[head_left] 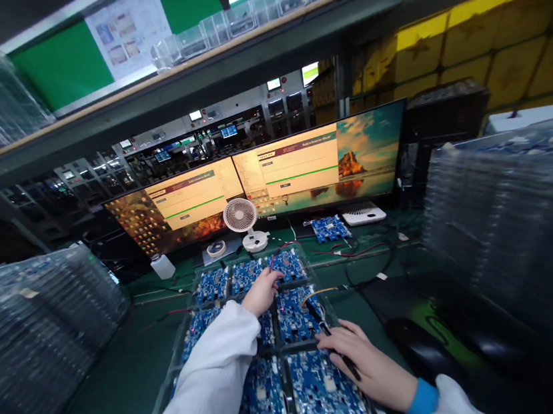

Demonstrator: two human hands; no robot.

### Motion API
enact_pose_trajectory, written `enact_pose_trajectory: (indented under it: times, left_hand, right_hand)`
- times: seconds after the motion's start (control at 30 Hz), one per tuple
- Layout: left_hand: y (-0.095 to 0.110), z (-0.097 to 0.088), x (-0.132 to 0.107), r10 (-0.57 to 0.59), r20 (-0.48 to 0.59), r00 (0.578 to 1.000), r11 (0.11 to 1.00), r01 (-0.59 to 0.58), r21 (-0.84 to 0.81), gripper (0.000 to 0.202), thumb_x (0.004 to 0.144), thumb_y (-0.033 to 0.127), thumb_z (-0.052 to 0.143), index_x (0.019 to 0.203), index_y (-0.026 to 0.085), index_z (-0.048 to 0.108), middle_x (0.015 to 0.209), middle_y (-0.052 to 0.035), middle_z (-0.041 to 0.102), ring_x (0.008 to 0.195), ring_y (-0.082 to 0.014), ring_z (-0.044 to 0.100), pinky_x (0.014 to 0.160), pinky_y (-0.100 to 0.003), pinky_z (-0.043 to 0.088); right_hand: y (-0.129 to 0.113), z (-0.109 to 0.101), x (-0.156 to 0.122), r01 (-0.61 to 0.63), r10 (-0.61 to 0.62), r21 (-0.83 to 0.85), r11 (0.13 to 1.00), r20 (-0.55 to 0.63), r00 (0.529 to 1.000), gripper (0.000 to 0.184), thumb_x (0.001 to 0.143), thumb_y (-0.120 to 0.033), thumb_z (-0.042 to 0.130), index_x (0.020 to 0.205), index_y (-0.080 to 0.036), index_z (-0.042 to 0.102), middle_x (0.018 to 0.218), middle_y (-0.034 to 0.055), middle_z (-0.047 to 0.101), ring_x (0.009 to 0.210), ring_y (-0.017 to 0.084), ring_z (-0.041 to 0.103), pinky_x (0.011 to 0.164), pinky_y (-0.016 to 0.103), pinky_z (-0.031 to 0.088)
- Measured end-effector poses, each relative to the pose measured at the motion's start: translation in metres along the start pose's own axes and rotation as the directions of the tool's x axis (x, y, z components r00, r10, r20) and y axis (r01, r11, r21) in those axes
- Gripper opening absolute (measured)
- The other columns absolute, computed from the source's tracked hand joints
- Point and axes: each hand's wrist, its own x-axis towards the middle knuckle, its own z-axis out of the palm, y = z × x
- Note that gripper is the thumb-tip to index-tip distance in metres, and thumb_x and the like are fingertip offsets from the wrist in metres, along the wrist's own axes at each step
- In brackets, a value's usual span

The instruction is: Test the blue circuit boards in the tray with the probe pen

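Boards (289,313), blue and densely populated, lie in rows in a clear tray (173,354) on the green bench (117,388) directly in front of you, near its middle. Your left hand (261,291) reaches forward over the tray, sleeve in white, with its fingers curled down onto the boards of the far row; whether they pinch anything cannot be told, since the fingertips are hidden behind the knuckles. Your right hand (363,361) rests flat on the nearer boards at the tray's right side, fingers closed loosely around a black probe (334,344) that runs slantwise under the palm. A red wire (282,250) loops over the far row, just beside the left hand, and an orange wire (317,292) crosses the middle row. Beyond the tray stand a small white fan (241,221), a white bottle (163,266) and one more loose board (330,228), apart from the tray. Two wide monitors (263,182) stand side by side behind these, each showing a pale window with a green bar. Stacks of clear trays (34,331) rise at the left edge of the bench, and a further blurred stack (506,232) rises at the right. A black mouse (419,347) lies near your right wrist.
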Motion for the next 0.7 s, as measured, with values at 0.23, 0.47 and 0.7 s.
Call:
enact_pose_trajectory:
  times: [0.23, 0.47, 0.7]
  left_hand:
    - [0.012, 0.003, -0.004, 0.033, 0.049, 0.998, 0.992, -0.039, 0.123, 0.068, 0.071, -0.007, 0.038, 0.129, 0.026, 0.046, 0.108, -0.0047, 0.042, 0.08, -0.0127, 0.051, 0.082, -0.027, 0.047]
    - [0.019, 0.01, -0.009, -0.008, 0.018, 1.0, 0.986, 0.005, 0.165, 0.076, 0.061, -0.008, 0.042, 0.129, 0.025, 0.046, 0.115, -0.0067, 0.04, 0.094, -0.017, 0.054, 0.091, -0.03, 0.045]
    - [0.03, 0.007, -0.017, -0.105, -0.113, 0.988, 0.988, 0.116, 0.099, 0.07, 0.066, -0.003, 0.046, 0.131, 0.022, 0.044, 0.127, -0.0107, 0.039, 0.118, -0.0233, 0.046, 0.102, -0.036, 0.041]
  right_hand:
    - [-0.004, -0.004, -0.001, 0.004, 0.005, -0.134, 0.991, 0.072, 0.997, 0.025, 0.096, -0.035, 0.04, 0.114, -0.031, 0.057, 0.117, 0.0039, 0.06, 0.113, 0.022, 0.051, 0.11, 0.058, 0.015]
    - [-0.003, -0.004, 0.0, 0.029, -0.007, -0.241, 0.97, 0.092, 0.996, 0.028, 0.098, -0.035, 0.037, 0.119, -0.031, 0.055, 0.117, 0.0049, 0.061, 0.113, 0.022, 0.053, 0.11, 0.061, 0.018]
    - [0.012, 0.0, -0.003, 0.151, -0.153, -0.35, 0.925, 0.023, 0.988, 0.03, 0.096, -0.032, 0.043, 0.124, -0.031, 0.054, 0.12, 0.0056, 0.061, 0.113, 0.024, 0.056, 0.107, 0.056, 0.034]
